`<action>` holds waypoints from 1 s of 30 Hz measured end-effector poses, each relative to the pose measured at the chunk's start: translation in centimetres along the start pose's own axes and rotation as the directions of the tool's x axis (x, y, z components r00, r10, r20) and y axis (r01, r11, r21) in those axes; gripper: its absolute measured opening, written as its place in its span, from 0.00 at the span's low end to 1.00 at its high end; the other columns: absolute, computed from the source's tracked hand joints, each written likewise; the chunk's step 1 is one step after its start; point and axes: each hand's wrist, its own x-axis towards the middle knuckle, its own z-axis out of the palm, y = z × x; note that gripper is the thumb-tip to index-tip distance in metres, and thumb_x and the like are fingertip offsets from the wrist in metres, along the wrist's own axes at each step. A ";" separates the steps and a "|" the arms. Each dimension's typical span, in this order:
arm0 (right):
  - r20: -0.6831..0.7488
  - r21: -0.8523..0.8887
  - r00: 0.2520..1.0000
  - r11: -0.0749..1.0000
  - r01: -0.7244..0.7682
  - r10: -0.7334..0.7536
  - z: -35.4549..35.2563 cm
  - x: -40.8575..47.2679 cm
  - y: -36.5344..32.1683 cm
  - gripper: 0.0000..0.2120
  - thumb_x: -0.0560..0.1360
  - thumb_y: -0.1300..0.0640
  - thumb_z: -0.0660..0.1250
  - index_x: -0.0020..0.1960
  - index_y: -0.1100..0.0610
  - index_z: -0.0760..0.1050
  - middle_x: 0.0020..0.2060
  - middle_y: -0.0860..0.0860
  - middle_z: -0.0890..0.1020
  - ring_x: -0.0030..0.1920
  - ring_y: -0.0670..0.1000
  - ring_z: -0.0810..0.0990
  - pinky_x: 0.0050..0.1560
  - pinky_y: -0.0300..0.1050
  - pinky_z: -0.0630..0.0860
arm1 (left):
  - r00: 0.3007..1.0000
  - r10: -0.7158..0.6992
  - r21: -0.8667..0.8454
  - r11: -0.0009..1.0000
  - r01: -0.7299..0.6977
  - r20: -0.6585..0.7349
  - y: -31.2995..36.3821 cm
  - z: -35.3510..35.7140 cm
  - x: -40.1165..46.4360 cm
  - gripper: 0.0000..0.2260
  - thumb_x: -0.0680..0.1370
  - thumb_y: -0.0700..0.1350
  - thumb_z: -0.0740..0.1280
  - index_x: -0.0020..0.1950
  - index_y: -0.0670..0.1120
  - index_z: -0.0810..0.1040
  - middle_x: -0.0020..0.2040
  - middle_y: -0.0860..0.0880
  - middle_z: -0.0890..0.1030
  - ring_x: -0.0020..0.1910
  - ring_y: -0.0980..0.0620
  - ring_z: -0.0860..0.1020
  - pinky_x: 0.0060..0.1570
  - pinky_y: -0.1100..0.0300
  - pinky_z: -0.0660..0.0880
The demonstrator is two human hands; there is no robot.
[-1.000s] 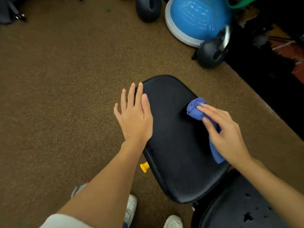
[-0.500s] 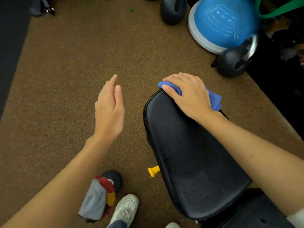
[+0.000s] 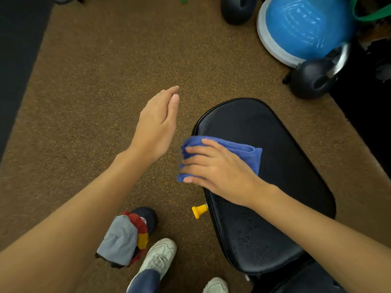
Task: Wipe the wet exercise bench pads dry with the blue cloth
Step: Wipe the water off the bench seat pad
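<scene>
On the left rim of the black padded vinyl bench seat point(image 3: 275, 166), right hand point(image 3: 220, 172) presses the folded blue microfibre cloth point(image 3: 239, 151) flat, fingers extended; half a second ago it sat at the far end. Cloth overhangs the edge. Left hand point(image 3: 157, 125) hangs relaxed, empty, above brown speckled carpet point(image 3: 95, 92). Droplets remain nearer the yellow plastic knob point(image 3: 198, 210).
</scene>
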 end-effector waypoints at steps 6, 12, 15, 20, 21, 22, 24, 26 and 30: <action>0.085 0.241 0.989 0.966 0.098 -0.121 -0.5 -4.0 -2.0 0.13 0.78 0.47 0.61 0.52 0.53 0.81 0.48 0.46 0.83 0.59 0.48 0.76 0.72 0.46 0.57 | 0.979 0.025 -0.044 0.999 -0.017 0.201 2.2 1.4 -0.7 0.18 0.83 0.52 0.53 0.63 0.47 0.77 0.61 0.51 0.80 0.63 0.55 0.74 0.65 0.58 0.67; -0.276 0.522 0.882 0.830 -0.195 0.381 -6.2 -3.3 1.1 0.10 0.74 0.52 0.68 0.55 0.52 0.80 0.49 0.43 0.81 0.51 0.47 0.79 0.58 0.42 0.73 | 0.958 -0.130 -0.235 0.953 0.192 0.257 2.5 1.2 -1.5 0.22 0.82 0.60 0.46 0.71 0.55 0.68 0.60 0.58 0.79 0.64 0.59 0.71 0.65 0.55 0.65; -0.371 0.481 0.739 0.797 -0.365 0.562 -7.5 -2.2 5.1 0.09 0.76 0.53 0.67 0.56 0.52 0.80 0.51 0.41 0.79 0.56 0.44 0.77 0.60 0.40 0.72 | 0.952 -0.178 -0.245 0.939 0.240 0.249 2.3 0.6 -1.6 0.24 0.81 0.63 0.44 0.71 0.57 0.66 0.58 0.59 0.79 0.62 0.59 0.71 0.60 0.56 0.63; -0.280 0.347 0.805 0.837 -0.423 0.523 -4.5 -0.3 6.1 0.16 0.79 0.51 0.63 0.65 0.54 0.76 0.65 0.49 0.77 0.68 0.45 0.70 0.71 0.41 0.58 | 0.957 -0.215 -0.247 0.934 0.260 0.195 2.1 -0.1 -1.6 0.23 0.80 0.64 0.44 0.66 0.58 0.70 0.54 0.58 0.80 0.57 0.56 0.75 0.60 0.55 0.66; -0.243 0.295 0.857 0.877 -0.380 0.454 -3.9 -0.3 5.5 0.18 0.79 0.50 0.62 0.66 0.54 0.75 0.67 0.50 0.74 0.69 0.46 0.68 0.73 0.45 0.56 | 0.957 -0.223 -0.246 0.932 0.265 0.183 2.1 -0.1 -1.6 0.23 0.80 0.64 0.44 0.65 0.58 0.70 0.53 0.58 0.80 0.57 0.55 0.76 0.61 0.53 0.66; -0.200 0.245 0.908 0.916 -0.318 0.368 -3.4 -0.4 4.7 0.19 0.79 0.49 0.61 0.68 0.54 0.73 0.69 0.51 0.73 0.71 0.47 0.67 0.74 0.47 0.54 | 0.958 -0.228 -0.246 0.932 0.267 0.176 2.1 0.0 -1.6 0.22 0.80 0.63 0.44 0.64 0.58 0.71 0.53 0.57 0.81 0.57 0.54 0.76 0.62 0.52 0.66; -0.107 0.182 0.977 0.969 -0.165 0.186 -2.8 -1.0 2.9 0.20 0.79 0.49 0.60 0.69 0.54 0.72 0.70 0.51 0.71 0.72 0.49 0.65 0.75 0.48 0.52 | 0.957 -0.229 -0.245 0.931 0.269 0.179 2.4 0.3 -1.8 0.22 0.81 0.63 0.44 0.64 0.57 0.71 0.53 0.57 0.81 0.59 0.53 0.75 0.62 0.52 0.64; -0.020 0.151 0.999 0.988 -0.035 0.038 -2.2 -2.4 1.1 0.19 0.80 0.50 0.59 0.69 0.55 0.72 0.70 0.51 0.71 0.72 0.49 0.65 0.75 0.50 0.53 | 0.955 -0.222 -0.245 0.932 0.267 0.196 2.7 0.6 -1.9 0.22 0.81 0.62 0.44 0.65 0.56 0.71 0.55 0.56 0.80 0.61 0.53 0.74 0.64 0.52 0.64; 0.144 0.093 0.979 0.986 0.135 -0.147 -0.7 -6.5 -2.0 0.17 0.81 0.50 0.56 0.65 0.53 0.76 0.66 0.48 0.76 0.70 0.48 0.69 0.75 0.49 0.55 | 0.957 -0.149 -0.171 0.966 0.195 0.248 3.4 1.0 -2.1 0.26 0.80 0.64 0.45 0.72 0.55 0.68 0.70 0.56 0.70 0.71 0.57 0.64 0.73 0.47 0.56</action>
